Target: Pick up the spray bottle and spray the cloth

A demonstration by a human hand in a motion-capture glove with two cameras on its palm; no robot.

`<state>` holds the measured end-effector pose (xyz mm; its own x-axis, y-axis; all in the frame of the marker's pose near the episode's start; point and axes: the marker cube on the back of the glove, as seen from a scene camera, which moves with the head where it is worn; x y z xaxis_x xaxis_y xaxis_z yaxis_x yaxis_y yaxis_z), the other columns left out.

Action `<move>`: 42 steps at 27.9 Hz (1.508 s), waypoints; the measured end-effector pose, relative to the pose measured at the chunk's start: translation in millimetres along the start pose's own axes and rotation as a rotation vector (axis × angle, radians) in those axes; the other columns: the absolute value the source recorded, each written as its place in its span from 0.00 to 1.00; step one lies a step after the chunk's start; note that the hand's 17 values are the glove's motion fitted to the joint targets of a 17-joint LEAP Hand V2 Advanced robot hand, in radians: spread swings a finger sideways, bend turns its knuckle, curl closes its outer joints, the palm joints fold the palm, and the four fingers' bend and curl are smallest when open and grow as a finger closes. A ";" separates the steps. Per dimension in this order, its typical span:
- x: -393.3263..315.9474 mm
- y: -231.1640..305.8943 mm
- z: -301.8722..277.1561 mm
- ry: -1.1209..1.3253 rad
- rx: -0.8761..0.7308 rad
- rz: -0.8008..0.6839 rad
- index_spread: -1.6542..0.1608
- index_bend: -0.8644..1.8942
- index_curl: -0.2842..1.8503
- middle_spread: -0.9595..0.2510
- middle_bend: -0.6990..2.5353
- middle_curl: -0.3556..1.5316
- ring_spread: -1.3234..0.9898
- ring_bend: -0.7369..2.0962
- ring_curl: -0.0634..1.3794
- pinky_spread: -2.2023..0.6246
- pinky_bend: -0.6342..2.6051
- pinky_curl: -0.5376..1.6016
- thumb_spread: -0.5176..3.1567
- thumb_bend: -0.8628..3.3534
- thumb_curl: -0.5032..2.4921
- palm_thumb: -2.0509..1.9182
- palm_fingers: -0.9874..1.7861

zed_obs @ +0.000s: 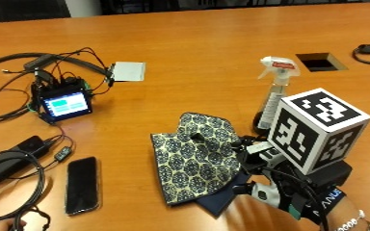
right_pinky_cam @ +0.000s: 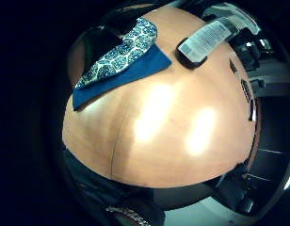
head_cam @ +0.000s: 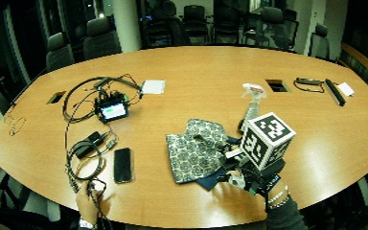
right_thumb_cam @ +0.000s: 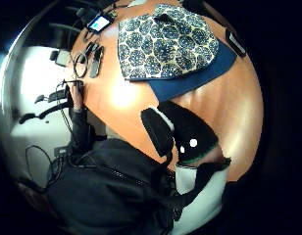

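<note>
A clear spray bottle (zed_obs: 276, 91) with a white trigger head stands upright on the wooden table, just behind and to the right of the cloth. The cloth (zed_obs: 198, 154) is a navy and cream patterned piece lying flat, with a plain blue layer (zed_obs: 220, 202) showing under its near edge. My gloved right hand (zed_obs: 271, 185) hovers at the cloth's right corner, on the near side of the bottle, holding nothing. In the thumb side palm view my thumb (right_thumb_cam: 190, 129) and a finger (right_thumb_cam: 156, 129) are spread over bare table beside the cloth (right_thumb_cam: 163, 41). The little finger side palm view shows the bottle (right_pinky_cam: 208, 40) beyond the cloth (right_pinky_cam: 121, 56).
Left of the cloth lie a black phone (zed_obs: 82, 185), a small lit screen (zed_obs: 63, 103) with tangled cables, and a white pad (zed_obs: 128, 71). A square cutout (zed_obs: 322, 61) sits in the table behind the bottle. A bare hand (head_cam: 89, 194) holds cables at the near left edge.
</note>
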<state>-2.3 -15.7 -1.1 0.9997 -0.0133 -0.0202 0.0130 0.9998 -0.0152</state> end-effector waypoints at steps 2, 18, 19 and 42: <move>-0.3 -2.2 0.6 -0.004 0.001 0.002 0.68 0.37 0.24 0.76 0.28 0.34 0.55 0.40 0.22 0.86 0.33 0.39 0.45 0.21 0.23 0.64 0.50; 29.0 -37.4 -12.3 -0.056 0.049 0.085 0.69 0.37 0.26 0.75 0.27 0.35 0.54 0.39 0.23 0.86 0.32 0.40 0.46 0.20 0.24 0.65 0.54; 31.4 -39.5 -13.4 -0.057 0.047 0.089 0.69 0.37 0.26 0.75 0.27 0.35 0.54 0.39 0.23 0.86 0.31 0.40 0.46 0.20 0.24 0.65 0.54; 94.1 -116.5 10.5 -0.301 0.299 0.308 0.73 0.36 0.27 0.75 0.27 0.36 0.54 0.40 0.27 0.83 0.30 0.41 0.48 0.20 0.25 0.67 0.62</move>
<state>90.5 -133.3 9.3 0.9191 0.2432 0.3099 -0.3215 0.9177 0.2333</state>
